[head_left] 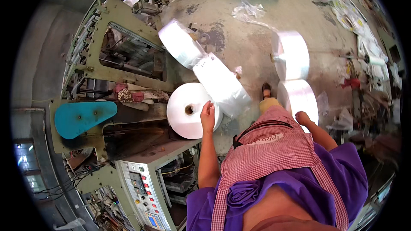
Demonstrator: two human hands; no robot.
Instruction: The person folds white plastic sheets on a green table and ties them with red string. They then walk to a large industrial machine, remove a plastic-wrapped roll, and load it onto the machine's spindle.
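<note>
My left hand [208, 116] is raised over the face of a large white roll of plastic film [180, 122] with a brown core hole. Its fingers are loosely bent and a little apart, with nothing seen in them; whether they touch the roll I cannot tell. My right hand [304, 119] hangs at my right side, its fingers curled in, beside another white film roll [297, 98]. No object shows in that hand. A wide film roll [220, 83] lies ahead, between the cored roll and my foot.
More film rolls lie ahead, one at the left [180, 42] and one at the right [291, 55]. A machine frame [124, 75] with a blue-green cover [81, 117] and a control panel [139, 188] borders my left. Loose plastic [250, 10] litters the floor.
</note>
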